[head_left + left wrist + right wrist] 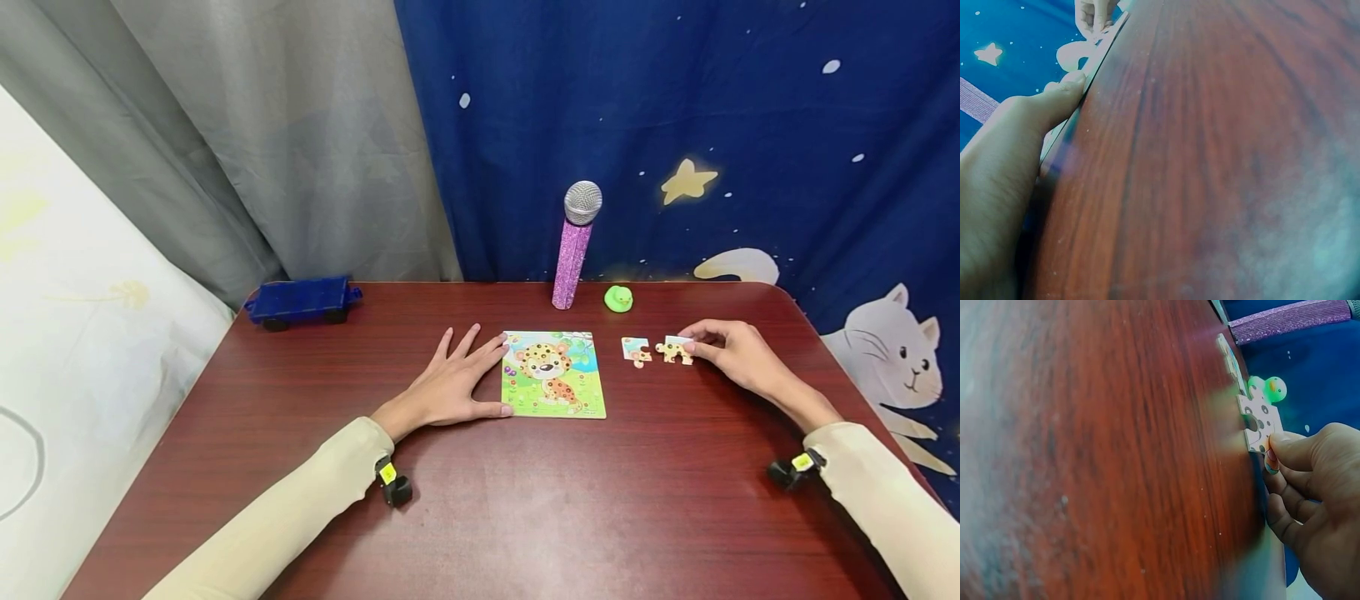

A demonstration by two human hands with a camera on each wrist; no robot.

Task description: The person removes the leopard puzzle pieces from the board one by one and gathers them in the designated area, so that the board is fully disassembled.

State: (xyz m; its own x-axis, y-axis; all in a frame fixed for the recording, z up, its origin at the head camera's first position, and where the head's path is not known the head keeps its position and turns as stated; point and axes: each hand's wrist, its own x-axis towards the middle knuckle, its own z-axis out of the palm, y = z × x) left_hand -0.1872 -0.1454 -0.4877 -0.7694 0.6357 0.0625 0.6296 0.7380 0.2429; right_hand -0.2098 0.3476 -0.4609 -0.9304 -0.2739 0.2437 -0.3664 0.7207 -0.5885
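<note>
My left hand (453, 383) lies with spread, straight fingers at the left side of a square leopard picture board (555, 400). Its fingertips and thumb tip touch the board's left edge; the left wrist view shows the thumb (1063, 100) against that edge. To the right, my right hand (738, 354) pinches a spotted jigsaw piece (675, 351) by its right side, between thumb and fingers. That piece (1261, 422) is tilted up in the right wrist view. Just left of it, a second jigsaw piece (637, 348) with blue and spotted parts lies on the table.
Behind the board, a glittery purple microphone (573, 250) stands upright, with a green toy duck (618, 299) to its right. A blue toy wagon (303, 301) sits at the far left of the brown table (525, 508). Grey and blue curtains (525, 100) hang behind.
</note>
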